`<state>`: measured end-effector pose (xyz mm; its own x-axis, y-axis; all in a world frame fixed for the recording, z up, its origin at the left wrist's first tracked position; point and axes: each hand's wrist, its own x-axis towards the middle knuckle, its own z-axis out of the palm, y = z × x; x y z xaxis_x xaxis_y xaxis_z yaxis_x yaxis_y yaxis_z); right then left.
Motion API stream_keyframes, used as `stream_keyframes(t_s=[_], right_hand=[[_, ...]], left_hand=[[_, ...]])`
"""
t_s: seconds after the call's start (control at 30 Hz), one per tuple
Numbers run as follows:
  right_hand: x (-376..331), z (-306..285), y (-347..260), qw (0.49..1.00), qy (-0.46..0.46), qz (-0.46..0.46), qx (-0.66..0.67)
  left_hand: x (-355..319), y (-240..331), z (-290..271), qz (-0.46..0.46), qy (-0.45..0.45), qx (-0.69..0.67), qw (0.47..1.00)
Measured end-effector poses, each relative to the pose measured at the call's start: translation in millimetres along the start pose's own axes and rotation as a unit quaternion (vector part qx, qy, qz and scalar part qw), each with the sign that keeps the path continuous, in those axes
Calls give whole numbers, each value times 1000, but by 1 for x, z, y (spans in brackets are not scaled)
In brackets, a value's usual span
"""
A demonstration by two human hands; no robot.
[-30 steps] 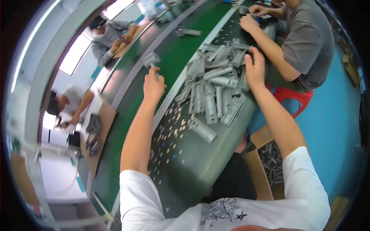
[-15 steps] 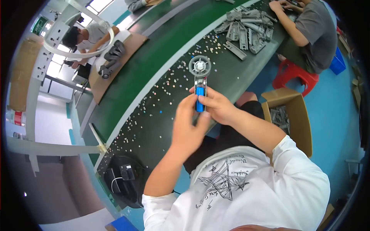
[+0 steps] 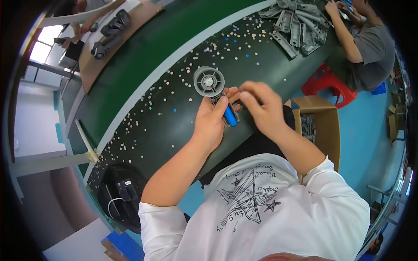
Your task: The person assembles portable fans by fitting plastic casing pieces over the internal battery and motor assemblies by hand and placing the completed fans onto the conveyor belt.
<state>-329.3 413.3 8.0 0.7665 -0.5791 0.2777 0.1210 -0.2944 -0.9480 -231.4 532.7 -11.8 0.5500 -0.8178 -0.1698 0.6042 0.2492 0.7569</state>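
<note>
A handheld fan [image 3: 209, 81] with a round grey spoked head and a pale hub tilts over the table. Its handle lies uncovered, showing a blue cylindrical battery [image 3: 230, 116] and small electronic parts near the neck. My left hand [image 3: 210, 121] is closed around the handle, thumb on top near the neck and fingertips showing past its far side. Just right of the fan, my right hand [image 3: 265, 108] is raised with its fingers loosely bent, apart from the handle. Nothing shows in it.
Grey plastic shells [image 3: 300, 30] are piled at the far right, near a seated co-worker [image 3: 370, 48]. Small pale and blue dots [image 3: 174, 82] are scattered over the dark table. A cardboard box [image 3: 328, 139] of grey parts stands beside me; a black bag [image 3: 117, 195] sits left.
My right hand has let go of the fan and moved off to the right. My left hand now holds it alone, with the fan head shifted left and tilted. The view has shifted too.
</note>
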Motion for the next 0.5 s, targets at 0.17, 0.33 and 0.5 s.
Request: stream_keyframes(t_s=[0.17,0.33,0.5], right_hand=[[21,8,5,998,-42,37,23],[27,18,4,982,-79,141,101],[22,11,6,981,-43,164,98]], left_hand=[[4,-1,8,31,17,47,998],[-1,-8,-2,49,11,75,996],[8,-24,8,74,28,70,994]])
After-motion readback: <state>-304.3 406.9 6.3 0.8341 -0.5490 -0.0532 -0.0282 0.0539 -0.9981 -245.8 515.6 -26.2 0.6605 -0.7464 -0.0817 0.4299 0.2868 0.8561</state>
